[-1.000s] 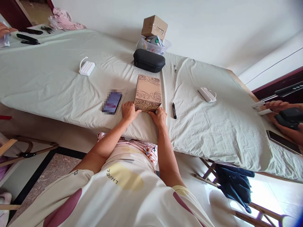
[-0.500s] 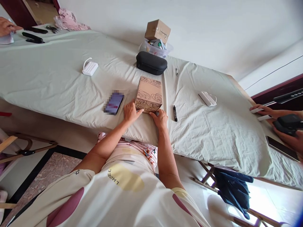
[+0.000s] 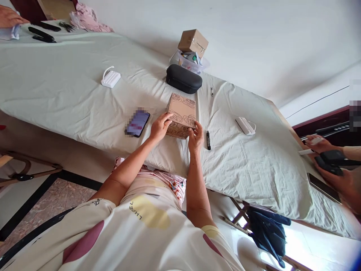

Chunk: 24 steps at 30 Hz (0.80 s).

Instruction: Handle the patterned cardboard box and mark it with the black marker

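A cardboard box (image 3: 184, 109) with black scribbled swirls on its top and dense black lines on its near side sits on the cloth in front of me. My left hand (image 3: 160, 127) grips its near left corner, fingertips at the top edge. On the near right corner, my right hand (image 3: 196, 137) has its thumb on the front and its fingers along the side. A black marker (image 3: 208, 140) lies just right of my right hand. Left of my left hand is a phone (image 3: 138, 123) with its screen lit.
Behind the box are a black zip case (image 3: 184, 78), a clear plastic basket (image 3: 193, 64) and a brown carton (image 3: 193, 41). White power banks (image 3: 111, 78) (image 3: 245, 126) lie to either side. Other people's hands (image 3: 321, 145) (image 3: 9, 17) are at both table ends.
Both my hands have moved up from the box's bottom front edge to its upper near corners. The view has shifted slightly; the box appears in about the same place.
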Each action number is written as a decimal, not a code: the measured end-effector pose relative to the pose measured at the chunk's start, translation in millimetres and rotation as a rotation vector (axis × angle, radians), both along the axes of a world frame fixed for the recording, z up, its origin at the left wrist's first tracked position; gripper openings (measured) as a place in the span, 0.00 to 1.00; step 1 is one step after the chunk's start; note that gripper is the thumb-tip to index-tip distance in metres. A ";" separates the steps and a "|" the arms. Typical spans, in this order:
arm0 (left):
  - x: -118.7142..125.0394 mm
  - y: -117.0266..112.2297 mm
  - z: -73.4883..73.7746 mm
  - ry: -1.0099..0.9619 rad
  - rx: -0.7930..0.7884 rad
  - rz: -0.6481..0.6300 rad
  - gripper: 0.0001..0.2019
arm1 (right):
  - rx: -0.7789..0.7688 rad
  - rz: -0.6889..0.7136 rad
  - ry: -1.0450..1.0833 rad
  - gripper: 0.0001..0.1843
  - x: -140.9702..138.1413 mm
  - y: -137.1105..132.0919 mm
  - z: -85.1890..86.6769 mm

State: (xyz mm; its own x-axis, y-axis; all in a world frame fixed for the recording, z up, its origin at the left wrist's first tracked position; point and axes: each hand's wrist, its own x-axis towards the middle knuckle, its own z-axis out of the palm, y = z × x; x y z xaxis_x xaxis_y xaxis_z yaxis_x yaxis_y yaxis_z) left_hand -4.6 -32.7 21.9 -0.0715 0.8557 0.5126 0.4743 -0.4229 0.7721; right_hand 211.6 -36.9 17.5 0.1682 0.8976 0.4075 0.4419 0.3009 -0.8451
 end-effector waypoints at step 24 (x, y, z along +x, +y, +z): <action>16.6 6.6 -11.9 0.030 -0.037 0.130 0.21 | -0.080 -0.237 -0.232 0.32 -24.1 2.4 17.0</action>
